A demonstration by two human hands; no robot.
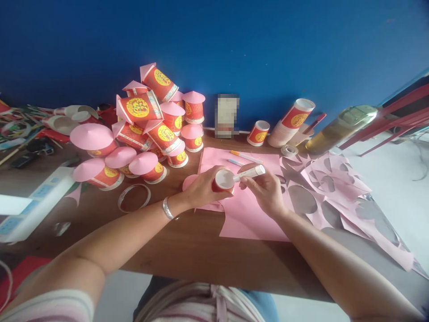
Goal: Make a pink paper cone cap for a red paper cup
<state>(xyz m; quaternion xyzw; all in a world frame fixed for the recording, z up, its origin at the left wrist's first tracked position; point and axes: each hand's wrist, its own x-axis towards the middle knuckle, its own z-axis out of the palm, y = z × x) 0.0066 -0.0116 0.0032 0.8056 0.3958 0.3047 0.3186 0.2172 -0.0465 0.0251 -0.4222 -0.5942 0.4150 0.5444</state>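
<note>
My left hand (203, 187) is wrapped round a red paper cup (225, 180), its white round end facing up toward me. In my right hand (268, 192) is a white glue stick (250, 173), gripped between thumb and fingers. Its tip meets or nearly meets the cup's edge; I cannot tell whether they touch. Beneath both hands lie pink paper sheets (251, 219). A pink paper disc (190, 182) shows partly behind my left hand. Two pens, one orange (246, 156) and one blue (235, 163), rest on the paper.
Left of my hands, red cups with pink cone tops (138, 107) are piled up. Cut pink scraps (335, 179) cover the right side. Along the wall stand a single cup (258, 133), a cup stack (295, 118), a tape roll (289, 150) and a bottle (342, 129). A power strip (36, 201) lies left.
</note>
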